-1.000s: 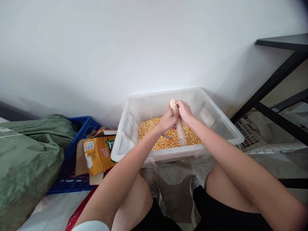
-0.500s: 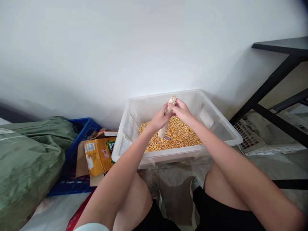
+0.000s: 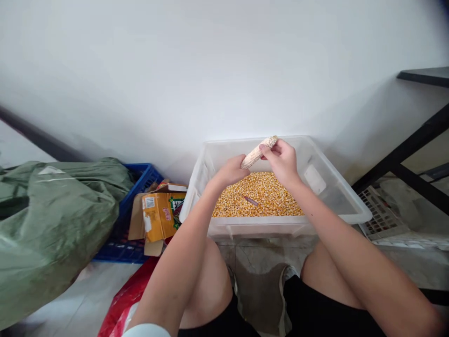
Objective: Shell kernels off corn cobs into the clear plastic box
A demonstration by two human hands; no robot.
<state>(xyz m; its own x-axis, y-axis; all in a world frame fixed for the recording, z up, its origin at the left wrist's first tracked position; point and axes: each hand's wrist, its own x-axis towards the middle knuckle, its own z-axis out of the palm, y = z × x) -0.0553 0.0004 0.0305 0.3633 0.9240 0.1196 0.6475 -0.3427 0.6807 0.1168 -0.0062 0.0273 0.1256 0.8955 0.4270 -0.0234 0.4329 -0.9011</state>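
You now hold the cob flatter over the plastic bin than half a second ago, its upper end swung toward the bin's right side, your hands farther apart. Your left hand grips the lower end; your right hand pinches near the top. The cob looks pale, rough and pitted in rows.

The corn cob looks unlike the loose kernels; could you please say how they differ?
The corn cob is one long, pale piece, while the kernels are many small, mostly yellow bits. The corn cob is tilted, held by the left hand and right hand; the kernels lie loose in the plastic bin. Both show some whitish colour.
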